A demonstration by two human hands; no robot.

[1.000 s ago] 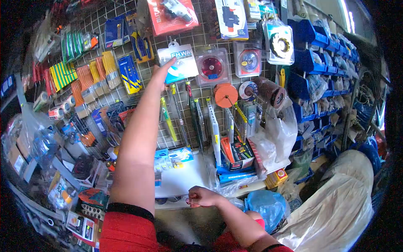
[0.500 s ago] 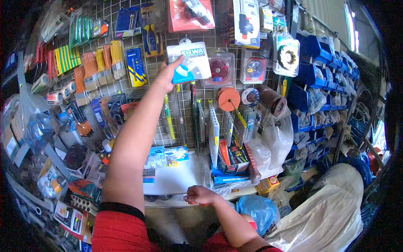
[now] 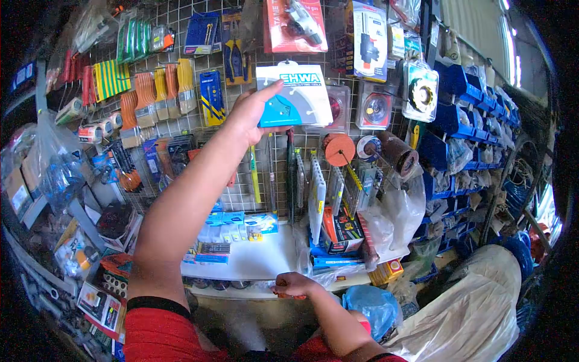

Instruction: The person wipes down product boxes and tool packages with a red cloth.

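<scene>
In my left hand [image 3: 248,117] is a flat white and blue EHWA cutting-tool packet [image 3: 301,99], with a hang tab at its top. The thumb lies across the packet's front and the other fingers are behind it. The packet is in front of the wire grid wall, below a red blister pack [image 3: 295,27] with a torch head, and partly covers a disc in a clear case. My right hand [image 3: 292,285] hangs low at the front edge of the white shelf [image 3: 256,259], fingers curled. Whatever those fingers may hold is hidden.
Paint brushes [image 3: 145,99], cased discs [image 3: 374,105] and other packs hang on the grid. A black and orange box [image 3: 342,232] stands on the shelf. Blue bins [image 3: 449,117] line the right side. Below lie a blue bag [image 3: 373,304] and a large pale sack [image 3: 464,295].
The wall and shelf have shifted slightly right and down in view. My left hand still holds the packet, which now faces the camera more squarely. My right hand stays low and curled.
</scene>
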